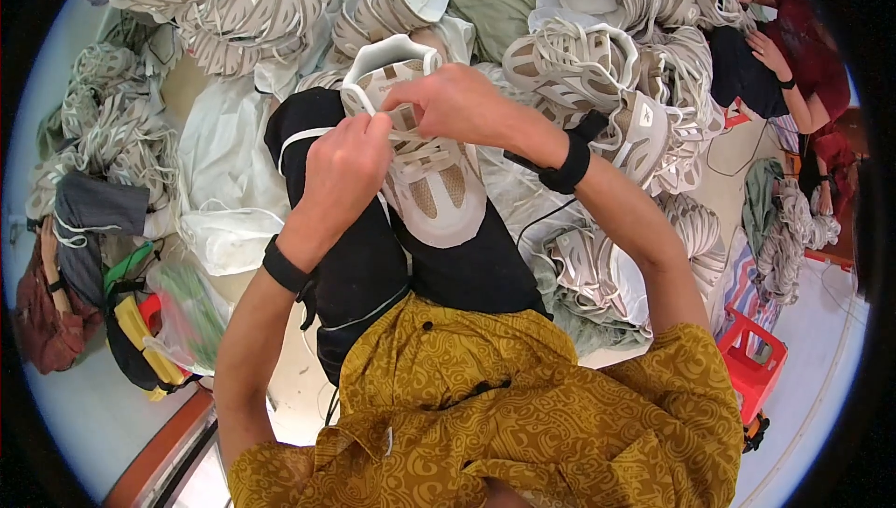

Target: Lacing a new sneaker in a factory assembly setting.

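A beige and white sneaker [437,193] lies across my thighs, its toe towards me and its collar away. White laces cross its upper. My left hand [347,167] is closed in a pinch on the white shoelace [301,138] at the shoe's left side; part of that lace loops over my left knee. My right hand [455,105] is bent over the tongue from the right, its fingers curled and its fingertips close to the left hand's, on the lace. The right hand partly covers the upper eyelets and tongue.
Nested stacks of similar sneakers [257,23] lie ahead, with more sneakers [569,60] to the right and bundles of shoes [112,149] at left. White plastic sheeting [229,149] covers part of the floor. A red stool [751,363] stands at right. Other people sit at both sides.
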`<move>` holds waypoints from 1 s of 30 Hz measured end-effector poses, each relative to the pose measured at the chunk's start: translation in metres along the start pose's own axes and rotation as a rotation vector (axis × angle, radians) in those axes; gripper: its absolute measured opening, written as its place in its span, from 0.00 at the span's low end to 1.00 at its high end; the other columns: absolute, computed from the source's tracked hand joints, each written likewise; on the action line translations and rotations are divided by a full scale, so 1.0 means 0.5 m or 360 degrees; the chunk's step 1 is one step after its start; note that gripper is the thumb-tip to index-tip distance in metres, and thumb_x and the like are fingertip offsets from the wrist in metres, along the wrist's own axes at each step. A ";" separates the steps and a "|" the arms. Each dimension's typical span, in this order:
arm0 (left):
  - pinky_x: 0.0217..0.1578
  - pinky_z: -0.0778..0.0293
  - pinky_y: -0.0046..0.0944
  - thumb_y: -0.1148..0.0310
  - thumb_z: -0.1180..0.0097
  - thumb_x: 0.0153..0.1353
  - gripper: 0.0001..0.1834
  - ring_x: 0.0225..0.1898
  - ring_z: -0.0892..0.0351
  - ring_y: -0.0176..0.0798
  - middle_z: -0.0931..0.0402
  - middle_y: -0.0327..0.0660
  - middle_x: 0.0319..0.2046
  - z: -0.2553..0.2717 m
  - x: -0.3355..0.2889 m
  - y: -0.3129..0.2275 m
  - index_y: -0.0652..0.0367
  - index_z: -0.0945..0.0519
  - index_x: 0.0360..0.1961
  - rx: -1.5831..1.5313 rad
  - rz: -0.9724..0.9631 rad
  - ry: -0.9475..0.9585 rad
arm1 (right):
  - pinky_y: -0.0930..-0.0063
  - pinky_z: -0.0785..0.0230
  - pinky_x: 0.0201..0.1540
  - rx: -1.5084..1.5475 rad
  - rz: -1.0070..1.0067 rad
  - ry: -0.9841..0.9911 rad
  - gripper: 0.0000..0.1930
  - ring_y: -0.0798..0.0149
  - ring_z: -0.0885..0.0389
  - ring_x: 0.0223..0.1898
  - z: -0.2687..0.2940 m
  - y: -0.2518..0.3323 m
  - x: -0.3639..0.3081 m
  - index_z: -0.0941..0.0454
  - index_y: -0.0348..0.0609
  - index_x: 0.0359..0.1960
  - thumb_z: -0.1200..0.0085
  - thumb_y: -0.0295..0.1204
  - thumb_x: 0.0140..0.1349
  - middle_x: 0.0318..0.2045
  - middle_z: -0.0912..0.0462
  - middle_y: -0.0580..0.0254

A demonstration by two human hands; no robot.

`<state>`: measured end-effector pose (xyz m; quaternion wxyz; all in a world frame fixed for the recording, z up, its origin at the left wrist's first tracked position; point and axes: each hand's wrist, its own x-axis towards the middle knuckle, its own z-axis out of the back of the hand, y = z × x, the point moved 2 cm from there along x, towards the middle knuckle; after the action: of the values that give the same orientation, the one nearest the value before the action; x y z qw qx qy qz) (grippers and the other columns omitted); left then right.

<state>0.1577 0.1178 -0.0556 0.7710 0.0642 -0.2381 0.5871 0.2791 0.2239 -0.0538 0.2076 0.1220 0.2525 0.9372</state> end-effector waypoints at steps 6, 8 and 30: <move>0.23 0.31 0.41 0.76 0.44 0.47 0.09 0.24 0.27 0.48 0.31 0.45 0.21 -0.001 -0.006 0.005 0.61 0.33 0.25 -0.0286 0.0143 0.0047 | 0.71 0.35 0.23 0.0102 0.0035 -0.0071 0.18 0.63 0.24 0.19 0.000 -0.015 -0.007 0.21 0.51 0.37 0.47 0.23 0.39 0.16 0.24 0.64; 0.23 0.31 0.41 0.76 0.44 0.48 0.09 0.24 0.27 0.49 0.30 0.46 0.21 0.000 -0.008 0.005 0.62 0.34 0.26 -0.0312 0.0152 0.0061 | 0.72 0.35 0.23 0.0155 0.0052 -0.0106 0.18 0.63 0.25 0.19 0.000 -0.019 -0.010 0.21 0.50 0.37 0.47 0.22 0.39 0.15 0.24 0.64; 0.31 0.28 0.40 0.79 0.47 0.48 0.14 0.33 0.25 0.47 0.28 0.46 0.37 0.033 -0.014 0.011 0.61 0.29 0.38 -0.0351 0.0218 0.0046 | 0.82 0.47 0.14 0.1421 -0.0637 0.0360 0.25 0.76 0.35 0.12 0.040 -0.063 -0.054 0.25 0.40 0.45 0.46 0.20 0.38 0.15 0.25 0.65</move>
<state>0.1465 0.1071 -0.0454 0.7348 -0.0460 -0.2939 0.6095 0.3200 0.2449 -0.0570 0.2822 0.0456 0.6682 0.6868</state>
